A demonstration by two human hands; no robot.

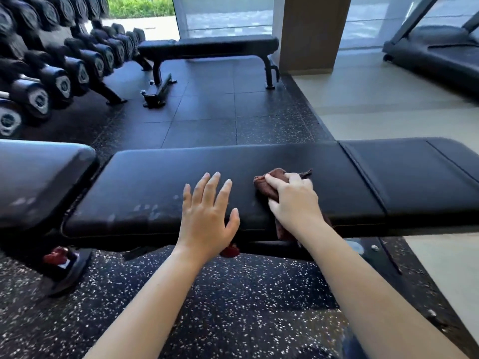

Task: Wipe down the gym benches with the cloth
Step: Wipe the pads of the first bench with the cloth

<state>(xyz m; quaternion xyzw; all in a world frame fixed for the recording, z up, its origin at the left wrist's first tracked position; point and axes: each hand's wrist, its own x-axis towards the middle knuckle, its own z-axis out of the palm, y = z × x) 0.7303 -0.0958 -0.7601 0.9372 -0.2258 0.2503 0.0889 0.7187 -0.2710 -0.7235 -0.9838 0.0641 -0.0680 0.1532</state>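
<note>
Left hand (207,218): fingers straight and spread, seemingly resting on adjustable bench pad (145,177). Right hand (294,200): clutching brown cloth (277,173) on same pad, just beside. Beyond: flat bench (207,46), dumbbell rack (59,73), treadmill (440,50) far right

Bench (233,172): black padded top lying across the view, with pale smudges on its left part.
Cloth (274,177): brown, bunched on the bench pad, one end hanging over the near edge.
Right hand (295,200): on the cloth, fingers bent over it.
Left hand (207,213): just beside it to the left, fingers straight and spread over the pad.
Far bench (207,46): flat and black, beside the dumbbells (64,73).
Treadmill (440,53): upper right, past the pillar (311,32).
Floor (207,120): dark speckled tiles.
</note>
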